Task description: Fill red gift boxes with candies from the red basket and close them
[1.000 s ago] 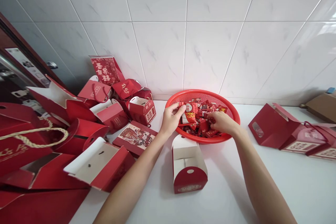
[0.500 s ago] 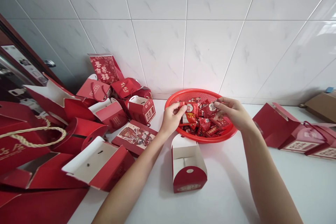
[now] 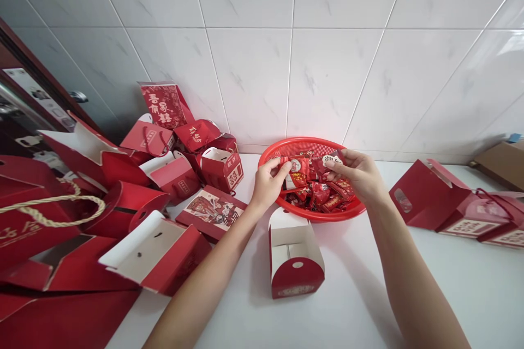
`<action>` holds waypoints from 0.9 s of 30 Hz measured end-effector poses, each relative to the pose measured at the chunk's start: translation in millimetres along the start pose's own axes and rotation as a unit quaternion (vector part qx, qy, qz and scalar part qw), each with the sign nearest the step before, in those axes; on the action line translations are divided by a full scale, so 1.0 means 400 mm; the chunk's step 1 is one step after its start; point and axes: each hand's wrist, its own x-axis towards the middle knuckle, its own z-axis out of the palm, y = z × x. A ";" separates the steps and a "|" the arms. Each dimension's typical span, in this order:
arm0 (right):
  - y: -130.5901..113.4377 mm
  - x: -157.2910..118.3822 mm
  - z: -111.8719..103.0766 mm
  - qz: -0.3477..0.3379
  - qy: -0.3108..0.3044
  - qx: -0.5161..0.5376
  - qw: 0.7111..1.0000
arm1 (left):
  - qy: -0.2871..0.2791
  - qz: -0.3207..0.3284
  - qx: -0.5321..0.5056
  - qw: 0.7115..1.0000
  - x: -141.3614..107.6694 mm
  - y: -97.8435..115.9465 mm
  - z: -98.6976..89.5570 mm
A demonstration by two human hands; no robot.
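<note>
A red plastic basket (image 3: 347, 214) full of red-wrapped candies (image 3: 321, 193) stands near the tiled wall. Over its left side, my left hand (image 3: 270, 179) pinches a red candy packet (image 3: 300, 166) with a round label. My right hand (image 3: 360, 173) holds a dark red packet (image 3: 331, 161) with white lettering above the basket's right side. Just in front of the basket sits a small open red box (image 3: 298, 278) with a white inside, its lid flaps up; neither hand touches it.
Many red gift boxes (image 3: 174, 180) and bags crowd the left, one with a rope handle (image 3: 53, 221). A flat printed box (image 3: 213, 211) lies beside my left forearm. More red boxes (image 3: 434, 196) and a brown carton (image 3: 501, 163) stand at the right.
My right hand has closed on a dark red packet and lifted it slightly from the candies. My left hand keeps its packet in nearly the same place.
</note>
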 end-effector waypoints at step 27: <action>0.035 -0.013 0.070 0.018 -0.359 -0.396 0.845 | 0.071 -0.024 -0.049 0.996 0.026 -0.011 -0.026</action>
